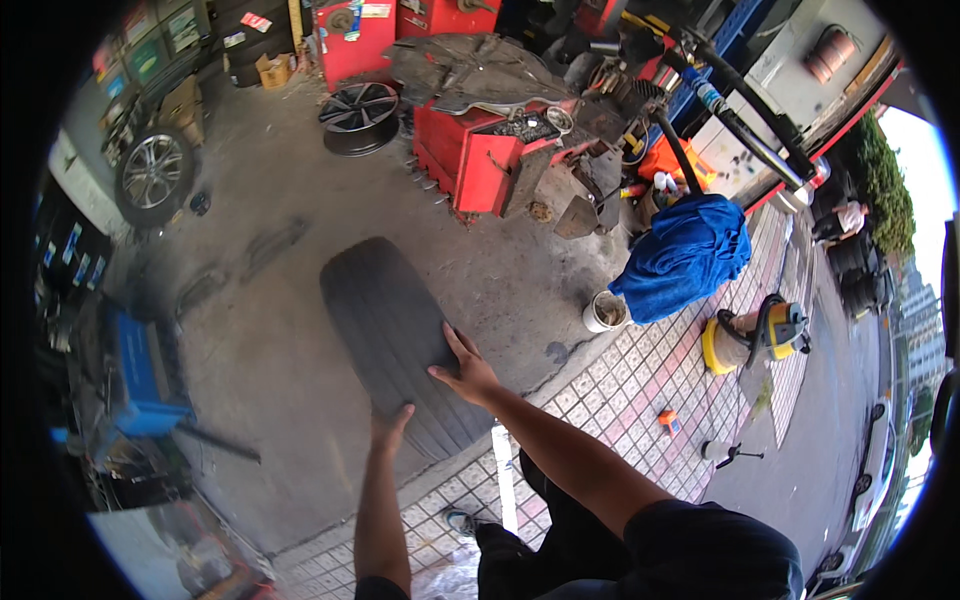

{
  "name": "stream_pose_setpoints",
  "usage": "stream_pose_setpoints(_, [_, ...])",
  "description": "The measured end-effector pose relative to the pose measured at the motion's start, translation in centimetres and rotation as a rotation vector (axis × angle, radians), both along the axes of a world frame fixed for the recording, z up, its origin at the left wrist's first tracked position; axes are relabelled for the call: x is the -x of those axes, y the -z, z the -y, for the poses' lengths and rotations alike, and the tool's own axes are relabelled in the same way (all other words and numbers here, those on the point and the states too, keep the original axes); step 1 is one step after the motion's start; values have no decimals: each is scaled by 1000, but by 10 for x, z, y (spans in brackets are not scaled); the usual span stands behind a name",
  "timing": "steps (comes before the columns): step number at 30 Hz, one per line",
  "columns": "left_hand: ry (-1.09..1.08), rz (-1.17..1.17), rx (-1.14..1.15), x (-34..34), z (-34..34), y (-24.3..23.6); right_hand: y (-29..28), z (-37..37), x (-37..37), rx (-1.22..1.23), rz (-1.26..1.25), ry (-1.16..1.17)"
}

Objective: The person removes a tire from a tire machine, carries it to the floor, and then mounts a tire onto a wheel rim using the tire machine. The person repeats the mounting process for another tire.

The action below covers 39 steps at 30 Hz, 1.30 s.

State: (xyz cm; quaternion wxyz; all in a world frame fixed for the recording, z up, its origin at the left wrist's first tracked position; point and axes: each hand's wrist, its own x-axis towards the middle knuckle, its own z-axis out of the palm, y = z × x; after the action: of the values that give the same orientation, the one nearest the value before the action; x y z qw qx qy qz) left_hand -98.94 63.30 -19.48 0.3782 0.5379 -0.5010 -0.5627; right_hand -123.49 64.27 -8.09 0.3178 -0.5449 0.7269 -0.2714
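A worn black car tire [385,330] stands on its tread in front of me, its grooved tread facing up toward my head. My left hand [388,428] grips its near left edge; the thumb lies on the tread and the other fingers are hidden behind the sidewall. Against the right side of the tread presses my right hand [468,372], thumb and fingers apart on the rubber. Both hands hold the tire between them. Whether it touches the concrete floor [270,340] along its underside is hard to see.
Ahead stands a red tire-changing machine [480,165], a bare alloy wheel [360,118] beside it. A mounted wheel [155,177] leans at the far left, above blue equipment [145,375]. To the right are a white bucket [606,312], blue cloth [685,255] and yellow vacuum cleaner [755,335].
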Motion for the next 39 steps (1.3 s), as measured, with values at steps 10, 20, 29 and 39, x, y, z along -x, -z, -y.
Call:
stream_pose_setpoints(10, [-522,75,68,79,188,-8,-21,303,2,-170,-254,-165])
stream_pose_setpoints(20, [-967,13,-301,-2,242,13,-23,432,-110,-251,-344,-489])
stream_pose_setpoints(29, [-811,322,-572,-173,367,17,23,548,-266,-222,-345,-623])
stream_pose_setpoints(39, [-334,-16,-662,-433,526,113,38,693,-333,-484,-65,-604])
